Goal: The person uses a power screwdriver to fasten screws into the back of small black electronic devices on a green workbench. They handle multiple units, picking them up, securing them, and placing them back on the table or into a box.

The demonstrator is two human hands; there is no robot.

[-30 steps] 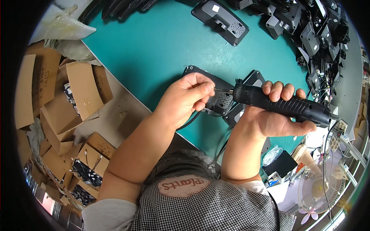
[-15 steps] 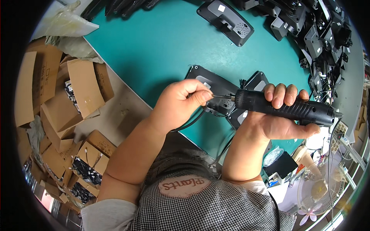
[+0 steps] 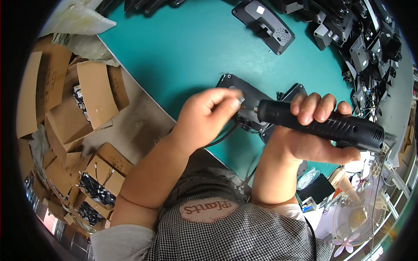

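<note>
We pinch thumb and forefinger of our left hand [image 3: 204, 115] together, on what we cannot tell for blur, while our right hand [image 3: 307, 141] wraps around the black electric screwdriver [image 3: 278, 112] at its three o'clock. From the left hand, a partly hidden black housing [image 3: 254, 93] lies at two o'clock on the green bench [image 3: 174, 56]. Farther out, another housing [image 3: 266, 22] rests at one o'clock, and an open cardboard box [image 3: 98, 93] at nine.
</note>
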